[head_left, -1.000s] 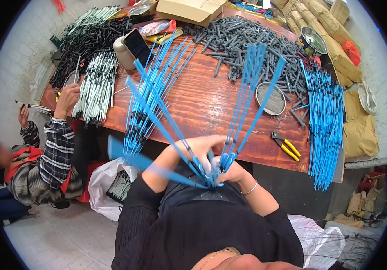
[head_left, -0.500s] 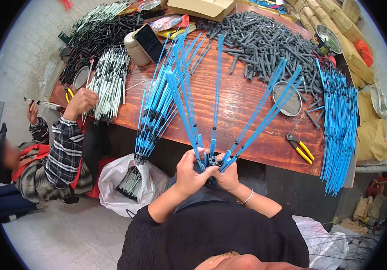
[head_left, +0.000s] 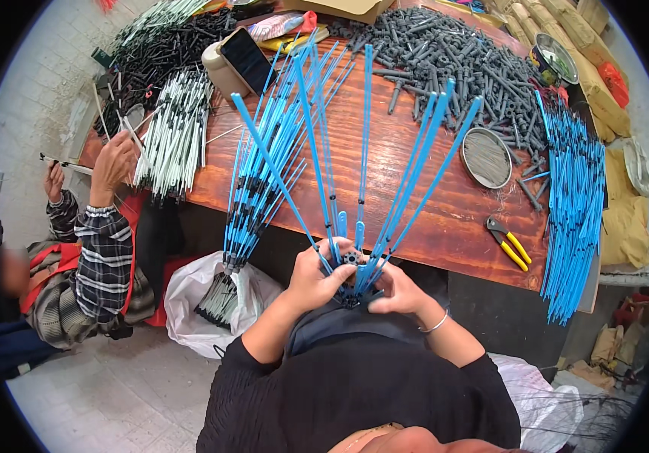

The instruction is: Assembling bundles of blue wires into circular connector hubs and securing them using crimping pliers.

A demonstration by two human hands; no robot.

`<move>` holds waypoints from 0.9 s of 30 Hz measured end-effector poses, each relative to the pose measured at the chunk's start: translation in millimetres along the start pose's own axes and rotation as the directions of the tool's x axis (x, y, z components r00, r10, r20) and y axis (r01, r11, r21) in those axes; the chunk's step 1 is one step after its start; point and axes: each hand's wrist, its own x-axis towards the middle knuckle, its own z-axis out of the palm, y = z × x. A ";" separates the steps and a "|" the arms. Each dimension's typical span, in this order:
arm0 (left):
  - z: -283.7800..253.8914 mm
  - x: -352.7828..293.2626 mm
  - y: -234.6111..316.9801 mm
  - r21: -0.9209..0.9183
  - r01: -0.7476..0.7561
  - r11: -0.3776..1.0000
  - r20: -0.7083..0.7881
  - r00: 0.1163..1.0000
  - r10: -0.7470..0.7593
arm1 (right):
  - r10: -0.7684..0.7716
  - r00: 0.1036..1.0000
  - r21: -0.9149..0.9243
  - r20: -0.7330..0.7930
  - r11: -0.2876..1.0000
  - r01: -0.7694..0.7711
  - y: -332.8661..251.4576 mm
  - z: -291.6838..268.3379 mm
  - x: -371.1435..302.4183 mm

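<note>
1. At the far left a seated co-worker in a plaid sleeve [head_left: 102, 249] raises a hand [head_left: 113, 162] to the counter's left edge, touching a heap of white rods [head_left: 173, 132].
2. Beyond that heap, at the upper left, lies a pile of black rods [head_left: 162, 45], with a dark phone [head_left: 249, 59] propped against a beige container.
3. A bundle of blue ribs [head_left: 264, 177] lies across the wooden counter [head_left: 445, 219] and hangs over its near edge, above a white plastic bag [head_left: 204, 298] on the floor.
4. The person's left hand [head_left: 315, 275] is held in front of the counter's near edge, its grip closed around the lower ends of a fan of blue ribs [head_left: 366, 151] that spread upward over the counter.
5. The ribs meet at a small black hub [head_left: 351, 260], held between both hands.
6. The right hand [head_left: 398, 291], a bangle on its wrist, has its grip closed on the fan's base from the other side, fingertips touching the hub.
7. On the counter to the right lie a round metal lid [head_left: 487, 157], a heap of grey plastic parts [head_left: 453, 60] and yellow-handled pliers [head_left: 507, 243].
8. A second sheaf of blue ribs [head_left: 573, 204] hangs over the right edge.
</note>
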 end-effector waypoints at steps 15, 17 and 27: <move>7.5 -1.7 -2.7 0.066 -0.052 0.996 0.054 0.997 0.049 | -0.008 0.994 -0.171 -0.111 0.985 -0.011 10.4 -1.7 -4.3; 10.1 -1.8 -0.3 -0.095 0.041 0.995 0.017 0.999 -0.040 | 0.184 0.983 0.398 0.013 0.901 -0.174 -1.9 -15.5 -1.9; 19.3 -1.5 13.1 0.216 -0.229 0.949 0.007 0.972 0.233 | 0.127 0.991 0.093 0.039 0.987 -0.130 4.2 -26.7 0.7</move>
